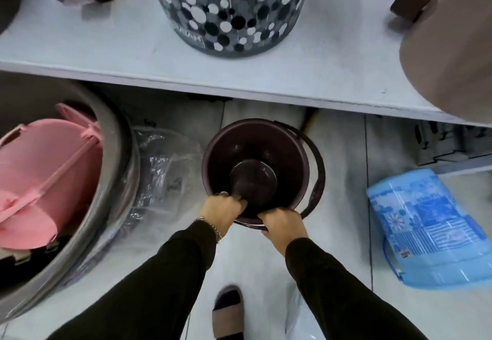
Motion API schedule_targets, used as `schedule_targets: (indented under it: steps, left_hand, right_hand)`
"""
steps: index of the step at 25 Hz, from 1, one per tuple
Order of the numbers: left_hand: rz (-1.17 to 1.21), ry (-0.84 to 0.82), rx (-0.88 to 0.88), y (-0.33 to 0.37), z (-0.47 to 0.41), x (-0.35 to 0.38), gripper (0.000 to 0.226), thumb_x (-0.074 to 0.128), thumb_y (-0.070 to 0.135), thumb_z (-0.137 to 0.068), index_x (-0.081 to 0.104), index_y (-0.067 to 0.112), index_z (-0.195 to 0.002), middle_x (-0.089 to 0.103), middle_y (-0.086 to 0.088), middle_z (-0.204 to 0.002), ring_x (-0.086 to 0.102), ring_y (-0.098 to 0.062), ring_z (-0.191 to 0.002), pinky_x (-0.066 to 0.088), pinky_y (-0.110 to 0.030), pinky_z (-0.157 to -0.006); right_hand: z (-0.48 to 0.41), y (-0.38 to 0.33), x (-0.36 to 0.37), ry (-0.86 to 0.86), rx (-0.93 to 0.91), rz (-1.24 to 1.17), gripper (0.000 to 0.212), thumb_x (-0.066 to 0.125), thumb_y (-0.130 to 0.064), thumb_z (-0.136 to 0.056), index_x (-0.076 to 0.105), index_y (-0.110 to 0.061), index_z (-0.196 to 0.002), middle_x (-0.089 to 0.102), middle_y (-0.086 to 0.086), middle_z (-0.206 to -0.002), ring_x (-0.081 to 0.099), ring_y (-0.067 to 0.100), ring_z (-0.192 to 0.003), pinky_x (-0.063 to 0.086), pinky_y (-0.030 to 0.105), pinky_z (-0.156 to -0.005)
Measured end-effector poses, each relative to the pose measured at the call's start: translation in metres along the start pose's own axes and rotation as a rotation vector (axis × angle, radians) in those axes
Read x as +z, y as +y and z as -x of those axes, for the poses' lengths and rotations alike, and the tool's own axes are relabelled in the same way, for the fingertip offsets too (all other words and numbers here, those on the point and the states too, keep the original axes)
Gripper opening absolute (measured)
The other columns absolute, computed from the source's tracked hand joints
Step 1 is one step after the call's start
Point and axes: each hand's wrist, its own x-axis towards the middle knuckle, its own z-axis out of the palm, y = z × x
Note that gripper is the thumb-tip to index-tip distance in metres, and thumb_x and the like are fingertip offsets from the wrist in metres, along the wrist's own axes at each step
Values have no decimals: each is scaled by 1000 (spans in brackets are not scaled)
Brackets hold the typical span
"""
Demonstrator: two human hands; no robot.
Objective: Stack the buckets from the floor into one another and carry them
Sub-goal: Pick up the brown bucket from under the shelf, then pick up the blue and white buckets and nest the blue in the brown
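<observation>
A dark maroon bucket [255, 148] stands upright on the pale tiled floor just below the shelf edge, its handle [318, 174] folded down on the right side. I look straight into it; a round dark bottom or an inner bucket shows inside, I cannot tell which. My left hand [221, 210] grips the near rim, fingers curled inside. My right hand [283, 223] grips the near rim beside it. A blue patterned bucket [426, 235] lies on its side on the floor at the right.
A white shelf [106, 54] juts out above the bucket, bearing a spotted bin [229, 6] and brown containers. At left a big grey tub [117, 206] holds pink plastic pieces [45, 179], with clear plastic wrap [165, 169] beside it. My sandalled foot [229, 313] is below.
</observation>
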Motion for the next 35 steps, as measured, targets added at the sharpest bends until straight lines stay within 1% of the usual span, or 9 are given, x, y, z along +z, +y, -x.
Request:
schedule_targets:
  steps: [3,6,9,14,22,25,28,31,35]
  left_hand:
    - [-29,63,2,5,0,20,44,47,2,-91,49,19,-131,57,-5,-129,58,-32,-113,52,-40,-87]
    - [-32,25,16,-2,5,21,51,54,17,-92,40,19,-142,47,-7,-143,43,-33,-133,25,-46,-119]
    - [-64,18,59,-2,20,9,94,66,54,-79,18,20,-153,29,-6,-158,21,-32,-149,11,-49,-124]
    - [-19,118,100,64,20,-18,106,52,73,-77,8,17,-155,10,-6,-165,-1,-27,-154,1,-46,-124]
    - [144,161,77,277,3,-14,95,51,69,-80,15,21,-154,17,0,-164,8,-24,-153,5,-42,-124]
    - [282,176,41,377,-18,4,79,55,58,-86,24,24,-151,24,2,-162,20,-22,-151,11,-37,-124]
    - [554,134,-50,464,-41,22,69,59,49,-88,32,25,-147,33,4,-157,37,-19,-141,28,-31,-117]
    - [818,108,-161,525,-65,35,56,63,41,-86,43,23,-135,46,4,-143,53,-20,-124,45,-31,-97]
    - [892,253,-296,542,-77,29,29,54,32,-93,54,17,-118,61,-5,-123,63,-28,-108,49,-35,-85]
  right_hand:
    - [-2,-4,13,32,-9,71,27,63,-17,-87,62,-17,-114,72,6,-107,66,28,-101,51,38,-94]
    - [-1,3,10,-14,-44,59,68,72,-39,-78,47,-16,-138,55,9,-138,44,32,-135,16,45,-122]
    - [22,24,-1,20,-53,19,112,70,-63,-69,16,-15,-154,18,8,-163,6,30,-152,-3,49,-123]
    - [76,88,-1,84,30,-34,125,64,-70,-70,-11,-16,-154,-11,6,-165,-18,25,-149,-7,47,-122]
    - [210,259,39,113,234,-98,95,41,-59,-80,10,-10,-155,12,9,-164,6,27,-152,4,49,-123]
    - [268,354,65,186,429,-92,70,37,-34,-91,20,-7,-154,28,11,-160,23,30,-149,19,50,-120]
    - [301,440,92,97,535,-162,77,53,-6,-85,20,-17,-153,30,7,-158,27,30,-146,27,47,-117]
    - [309,489,112,66,507,-303,54,57,-19,-89,40,-29,-139,53,8,-140,55,33,-124,47,42,-100]
    - [313,498,114,345,425,-232,24,56,-39,-92,54,-25,-112,67,2,-109,66,29,-88,49,40,-86]
